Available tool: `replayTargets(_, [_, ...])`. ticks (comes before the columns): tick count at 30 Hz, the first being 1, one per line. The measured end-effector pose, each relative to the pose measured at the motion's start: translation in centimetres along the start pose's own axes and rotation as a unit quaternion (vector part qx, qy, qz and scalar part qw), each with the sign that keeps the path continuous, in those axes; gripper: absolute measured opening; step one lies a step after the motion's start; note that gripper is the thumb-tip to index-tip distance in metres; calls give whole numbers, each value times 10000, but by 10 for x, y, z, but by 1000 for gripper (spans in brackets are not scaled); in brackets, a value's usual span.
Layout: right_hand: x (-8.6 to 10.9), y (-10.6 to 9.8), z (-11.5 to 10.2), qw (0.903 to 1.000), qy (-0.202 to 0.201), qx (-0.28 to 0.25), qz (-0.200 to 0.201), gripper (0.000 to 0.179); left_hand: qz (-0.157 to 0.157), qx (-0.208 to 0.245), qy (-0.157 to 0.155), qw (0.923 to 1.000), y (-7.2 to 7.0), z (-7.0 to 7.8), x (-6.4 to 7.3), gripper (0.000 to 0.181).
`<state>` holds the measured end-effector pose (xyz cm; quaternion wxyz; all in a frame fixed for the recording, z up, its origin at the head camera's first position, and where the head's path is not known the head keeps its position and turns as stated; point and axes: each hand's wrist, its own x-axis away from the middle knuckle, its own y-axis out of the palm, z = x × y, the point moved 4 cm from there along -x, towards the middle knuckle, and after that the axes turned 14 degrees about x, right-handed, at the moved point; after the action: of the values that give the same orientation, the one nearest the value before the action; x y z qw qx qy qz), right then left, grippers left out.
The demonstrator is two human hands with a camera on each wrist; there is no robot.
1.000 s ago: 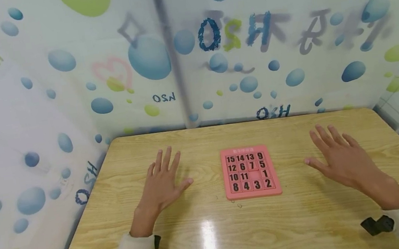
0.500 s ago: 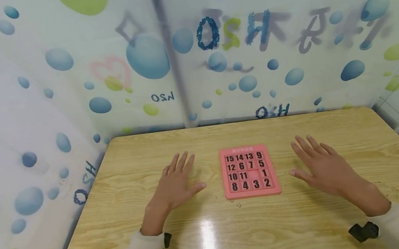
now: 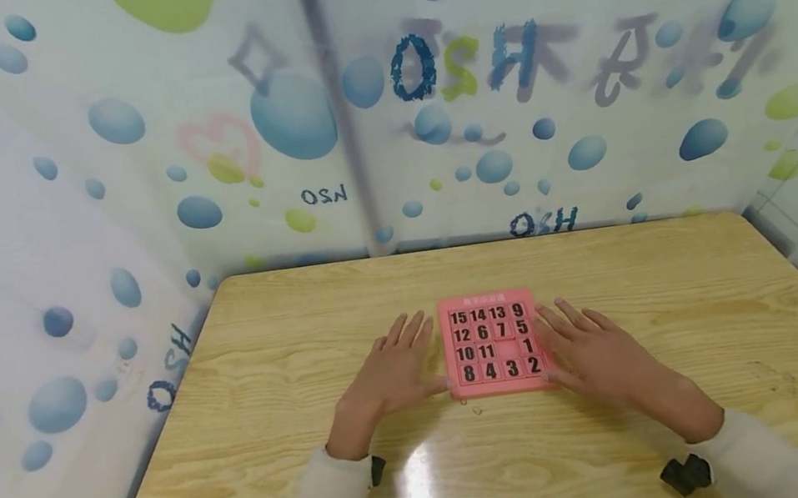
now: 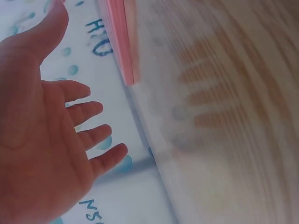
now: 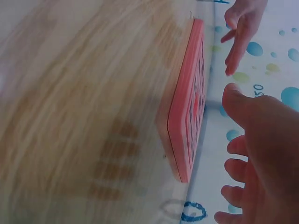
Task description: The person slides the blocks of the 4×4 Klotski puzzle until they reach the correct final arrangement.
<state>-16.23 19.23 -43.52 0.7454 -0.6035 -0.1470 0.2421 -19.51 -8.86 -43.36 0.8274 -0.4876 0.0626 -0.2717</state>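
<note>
A pink number slide puzzle [image 3: 496,387] lies flat on the wooden table, its black-numbered tiles facing up and one gap in the third row. Just left of it is my left hand [image 3: 394,374], fingers extended and thumb near the lower left corner. My right hand [image 3: 602,357] is over its right edge in the head view, with fingertips and thumb overlapping the frame. In the right wrist view, the right hand [image 5: 268,158] hovers above the puzzle [image 5: 187,107] with a visible gap. The left wrist view shows the left hand [image 4: 51,130] above table level beside the puzzle's edge [image 4: 122,42].
The wooden table [image 3: 285,306] reaches back to a wall covering [image 3: 545,95] printed with blue and green drops and lettering. A second printed panel [image 3: 50,244] borders the table on the left. Light glares off the tabletop near the front.
Both hands have moved inward from the two sides toward the puzzle, the left going right and the right going left. The puzzle lies still on the table.
</note>
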Motion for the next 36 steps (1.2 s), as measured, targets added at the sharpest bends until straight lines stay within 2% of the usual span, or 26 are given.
replayTargets(6, [-6,2,-14,9997,-194,-76,95,69,-139,-14,-163,9998,10,4,-8,100])
replayTargets(12, [-10,2,-24,9990,-408,-178,-23,62,-165,6,-181,9997,17,9,-11,98])
replayTargets(15, [-13,3,-29,9984,-484,-256,-147,61,-180,8,-219,9996,18,12,-13,98])
replayTargets(21, [-20,4,-38,9975,-568,-400,-106,62,-392,134,-365,9985,19,15,-15,97])
replayTargets(30, [-24,4,-50,9957,-668,-545,-324,64,-579,218,-453,9971,20,15,-17,98])
replayTargets(36, [-27,2,-55,9953,-785,-508,-266,62,-617,160,-505,9967,20,12,-20,98])
